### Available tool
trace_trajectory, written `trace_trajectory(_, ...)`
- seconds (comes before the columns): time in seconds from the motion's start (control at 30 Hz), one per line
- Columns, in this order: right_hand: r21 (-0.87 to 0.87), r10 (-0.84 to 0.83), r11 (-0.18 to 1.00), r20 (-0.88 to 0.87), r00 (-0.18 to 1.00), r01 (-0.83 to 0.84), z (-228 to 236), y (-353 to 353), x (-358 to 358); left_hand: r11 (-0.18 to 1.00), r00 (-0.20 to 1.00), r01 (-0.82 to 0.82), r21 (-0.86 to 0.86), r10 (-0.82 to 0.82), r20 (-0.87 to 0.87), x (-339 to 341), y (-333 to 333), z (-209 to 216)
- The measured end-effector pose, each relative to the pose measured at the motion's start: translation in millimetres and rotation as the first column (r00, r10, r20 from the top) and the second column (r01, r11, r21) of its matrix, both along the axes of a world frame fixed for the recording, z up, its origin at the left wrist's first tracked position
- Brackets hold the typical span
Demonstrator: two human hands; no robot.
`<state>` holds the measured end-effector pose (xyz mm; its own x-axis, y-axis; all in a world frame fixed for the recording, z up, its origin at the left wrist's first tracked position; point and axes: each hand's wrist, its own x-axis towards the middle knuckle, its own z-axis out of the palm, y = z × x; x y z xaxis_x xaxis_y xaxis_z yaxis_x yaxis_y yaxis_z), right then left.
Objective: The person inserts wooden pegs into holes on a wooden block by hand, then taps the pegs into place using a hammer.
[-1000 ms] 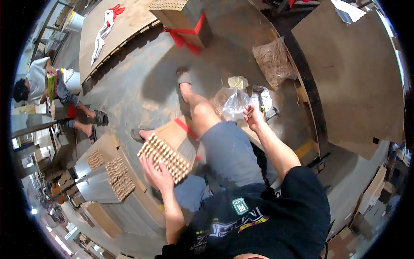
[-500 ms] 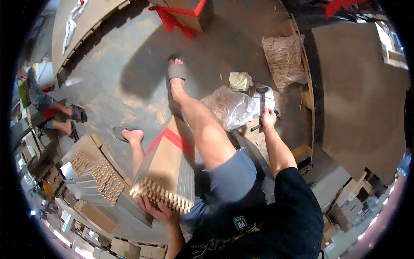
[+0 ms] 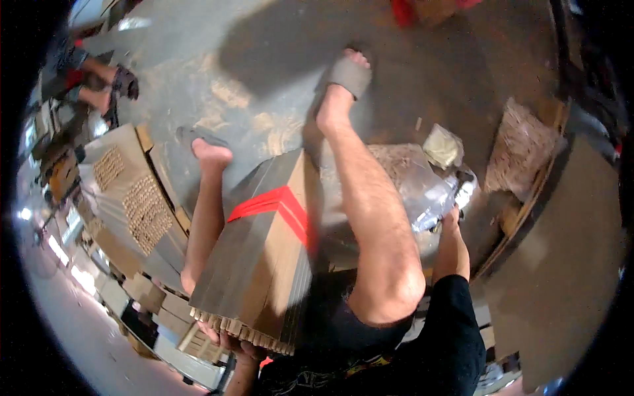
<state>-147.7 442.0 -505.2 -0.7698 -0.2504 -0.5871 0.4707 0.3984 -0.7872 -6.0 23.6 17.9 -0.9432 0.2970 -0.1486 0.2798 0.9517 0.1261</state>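
A long bundle of wooden boards, bound with red tape, slopes across between my legs. Wooden dowels stick out in a row along its near end. My left hand grips this end from below, its fingers partly hidden by the bundle. Over on the right, my right hand reaches down beside a clear plastic bag of dowels. Its fingers are mostly hidden, and whether a hammer is in them cannot be made out.
A second bag of dowels leans by a wooden edge at the right. A small pale yellow packet lies between the bags. Left stands a stack of boards with dowelled ends. Another person's feet show at the far left.
My right hand, which held a hammer, has gone down beside the plastic bag, and the hammer no longer shows clearly. The bundle has turned, showing more of its grey side. The view has shifted.
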Motion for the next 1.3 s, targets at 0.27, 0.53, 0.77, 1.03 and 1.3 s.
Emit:
trace_trajectory(0.27,0.686,-0.915,0.286,-0.012,0.403,0.669,59,121,336,0.976,0.986,-0.166,0.138,0.166,0.014,-5,-5,2)
trace_trajectory(0.53,0.658,-0.757,0.516,0.052,0.651,0.548,83,150,395,0.951,0.990,0.012,0.309,0.032,-0.137,-12,-1,-11)
trace_trajectory(0.77,0.321,-0.901,0.429,0.218,0.375,0.844,330,67,290,0.924,0.973,-0.147,0.353,0.199,-0.116,-25,26,19)
trace_trajectory(1.03,-0.275,-0.851,0.519,-0.082,0.518,0.809,537,-56,283,0.862,0.949,-0.106,0.495,0.237,-0.208,-21,19,12)
trace_trajectory(1.3,0.220,-0.339,0.886,-0.295,0.893,0.409,589,-134,261,0.859,0.935,-0.108,0.500,0.259,-0.242,-16,3,1)
